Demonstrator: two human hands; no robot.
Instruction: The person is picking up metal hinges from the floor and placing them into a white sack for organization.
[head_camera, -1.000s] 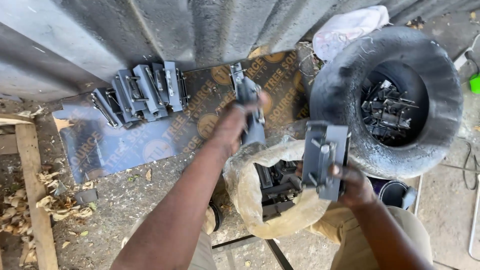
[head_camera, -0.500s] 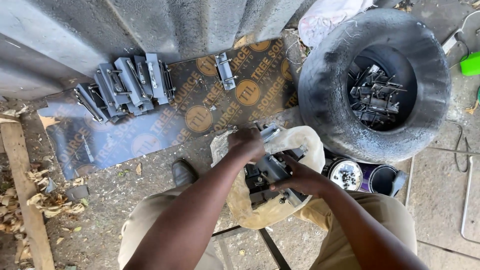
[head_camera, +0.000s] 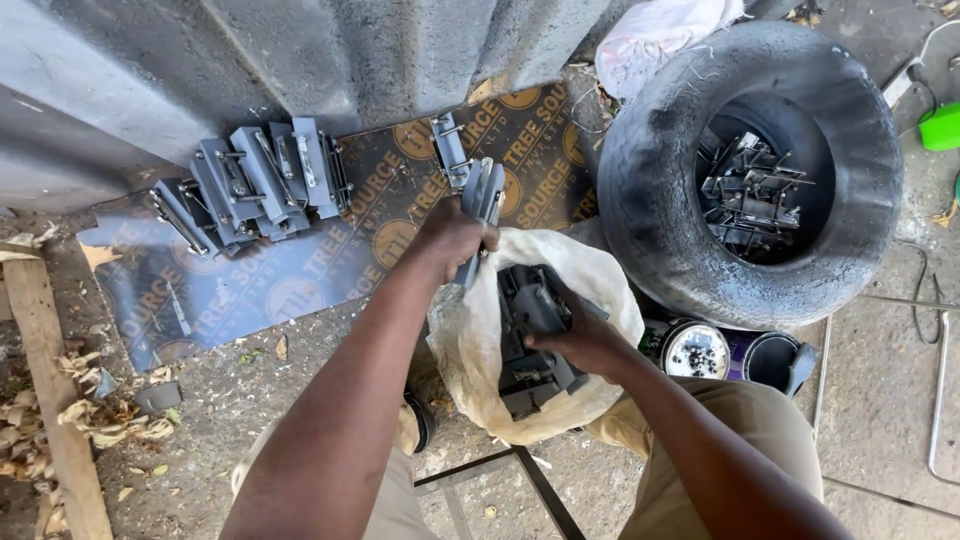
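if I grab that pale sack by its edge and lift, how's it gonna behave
The sack looks like thin, crumpled cloth, so it would probably sag and fold. Grey metal brackets fill it, so it is likely heavy and could tip or spill. The right hand reaches inside, steadying nothing outside.

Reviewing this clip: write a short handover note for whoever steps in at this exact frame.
Left hand: grips a grey metal bracket, lifted above the printed board.
Right hand: inside the open sack, on another bracket there.
Done: a row of brackets leans along the wall, one lone bracket further right.
Left: the sack is not yet empty; more metal parts lie inside the tyre.
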